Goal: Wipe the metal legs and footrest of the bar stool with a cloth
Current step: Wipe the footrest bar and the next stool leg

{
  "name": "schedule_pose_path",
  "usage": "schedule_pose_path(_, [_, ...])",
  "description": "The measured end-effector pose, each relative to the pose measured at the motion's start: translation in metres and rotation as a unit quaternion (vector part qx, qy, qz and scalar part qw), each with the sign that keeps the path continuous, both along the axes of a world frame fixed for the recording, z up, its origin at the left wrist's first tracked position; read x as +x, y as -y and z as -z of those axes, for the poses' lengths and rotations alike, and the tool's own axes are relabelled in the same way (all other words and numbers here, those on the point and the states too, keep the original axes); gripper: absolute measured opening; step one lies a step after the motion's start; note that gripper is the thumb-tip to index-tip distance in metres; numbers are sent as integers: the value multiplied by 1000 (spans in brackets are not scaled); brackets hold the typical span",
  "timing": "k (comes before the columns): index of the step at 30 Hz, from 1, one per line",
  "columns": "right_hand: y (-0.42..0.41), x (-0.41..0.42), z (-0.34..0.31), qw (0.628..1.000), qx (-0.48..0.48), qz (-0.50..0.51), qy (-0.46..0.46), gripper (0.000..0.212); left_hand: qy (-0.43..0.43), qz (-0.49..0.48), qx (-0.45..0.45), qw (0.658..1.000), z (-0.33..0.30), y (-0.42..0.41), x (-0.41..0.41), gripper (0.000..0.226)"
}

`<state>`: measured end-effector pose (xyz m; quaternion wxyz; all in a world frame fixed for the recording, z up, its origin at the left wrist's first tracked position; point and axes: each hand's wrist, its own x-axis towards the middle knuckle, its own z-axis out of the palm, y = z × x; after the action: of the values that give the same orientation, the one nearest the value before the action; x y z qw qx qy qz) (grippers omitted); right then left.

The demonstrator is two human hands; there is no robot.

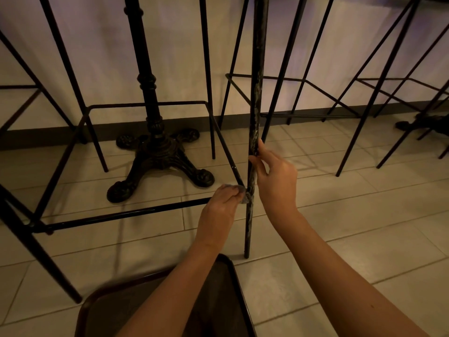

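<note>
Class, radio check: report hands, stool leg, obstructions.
Left hand presses cloth at footrest joint. Right hand grips stool leg above it. No obstructions at the leg.

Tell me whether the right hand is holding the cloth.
No: the right hand grips the bare stool leg, while the cloth sits under the left hand.

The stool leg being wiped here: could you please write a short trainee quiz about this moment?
1. True or false: the right hand grips the stool leg above the left hand.
2. Which hand presses the cloth to the leg? A) left B) right C) neither
3. Fill in: the cloth sits where the leg meets the ____.

Key: 1 true; 2 A; 3 footrest.
</note>
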<state>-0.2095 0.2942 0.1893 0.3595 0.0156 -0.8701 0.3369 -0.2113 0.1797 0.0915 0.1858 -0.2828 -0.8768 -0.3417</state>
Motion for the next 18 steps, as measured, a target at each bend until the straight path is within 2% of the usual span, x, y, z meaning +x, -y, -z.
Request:
schedule_pose_path(3, [-2, 2, -1, 1000, 12, 7, 4, 36, -98, -10, -10, 995, -1, 4, -3, 23])
schedule_pose_path(5, [-3, 2, -1, 1000, 8, 5, 13, 37, -61, -10, -2, 998, -10, 10, 1, 18])
schedule_pose_path(7, [-2, 4, -2, 1000, 4, 1, 23, 37, 11, -49, 68, 996, -25, 13, 1, 20])
schedule_pose_path(10, [-3, 2, -1, 1000, 8, 0, 27, 37, 46, -136, 157, 977, -53, 7, -16, 20])
schedule_pose_path(12, [-5, 1, 0, 999, 23, 4, 33, 37, 87, -163, 243, 952, -66, -1, -35, 17])
schedule_pose_path(15, [-6, 1, 0, 999, 22, 1, 28, 38, 114, -149, 199, 962, -63, -16, -60, 15])
schedule_pose_path(18, [-5, -1, 2, 1000, 28, 2, 7, 38, 182, -125, 163, 962, -58, -25, -73, 19])
